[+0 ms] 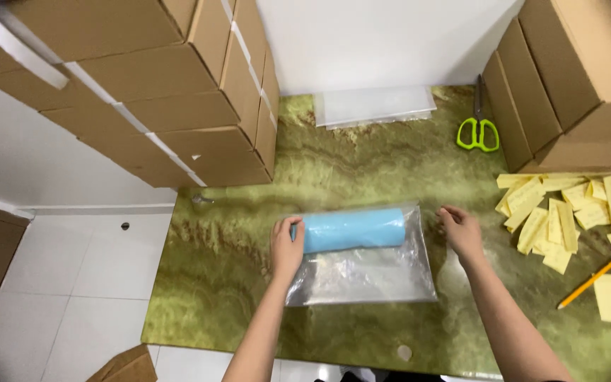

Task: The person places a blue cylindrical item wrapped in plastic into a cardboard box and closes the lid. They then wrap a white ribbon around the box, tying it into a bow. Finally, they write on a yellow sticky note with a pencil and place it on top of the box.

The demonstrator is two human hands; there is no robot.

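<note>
The left hand (287,244) lies at the left end of a light blue roll (353,228). Its fingers are curled loosely around this end and the thumb touches the top of the roll, so the hand grips the roll but is not clenched hard. The roll lies flat on its side, near the middle of the green marbled table (249,297), along the far edge of a clear plastic bag (362,272). It seems to be under the film of the bag, though I cannot tell this for sure. The heel of the left hand rests on the left edge of the bag.

The right hand (461,232) is just beside the right edge of the bag, palm down, the fingers half bent and a little spread. It holds nothing; the fingertips are at the corner of the bag or on the table, and I cannot tell which.

Farther away lie a stack of clear bags (376,105) and green scissors (478,131). On the right are yellow paper slips (567,212) and a pencil (590,281). Brown cardboard boxes (178,106) stand at the left and the right.
</note>
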